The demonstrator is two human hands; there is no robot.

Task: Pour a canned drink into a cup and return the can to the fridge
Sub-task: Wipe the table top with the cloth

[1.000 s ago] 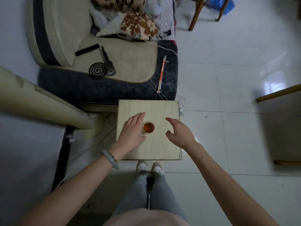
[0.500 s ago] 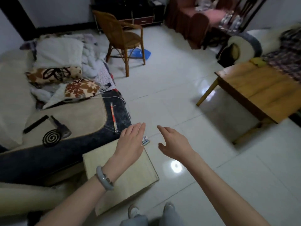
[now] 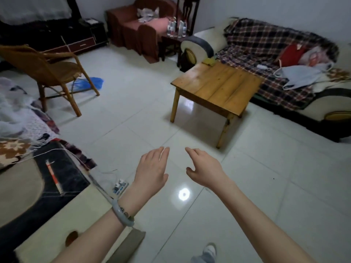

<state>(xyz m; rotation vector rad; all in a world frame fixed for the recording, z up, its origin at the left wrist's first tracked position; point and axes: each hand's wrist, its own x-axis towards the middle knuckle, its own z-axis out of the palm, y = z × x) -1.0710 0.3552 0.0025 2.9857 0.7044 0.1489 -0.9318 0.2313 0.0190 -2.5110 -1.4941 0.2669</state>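
The cup [image 3: 71, 237] of amber drink shows only as a sliver on the pale wooden stool [image 3: 47, 236] at the bottom left, mostly hidden behind my left forearm. My left hand [image 3: 152, 168], with a grey bangle on its wrist, hovers over the white floor with fingers apart and nothing in it. Just to its right, my right hand [image 3: 204, 168] is also held out, open and holding nothing. No can and no fridge are in view.
A wooden coffee table [image 3: 218, 88] stands ahead on the right, with a plaid-covered sofa [image 3: 275, 54] behind it. A wicker chair [image 3: 47, 71] is at the left. A sofa [image 3: 28, 177] with blankets lies at the near left. A power strip [image 3: 119, 186] lies on the white tiles.
My view has swung up and right, away from the stool and cup toward the room. Both hands have left the cup and are held out in front of me over the floor.
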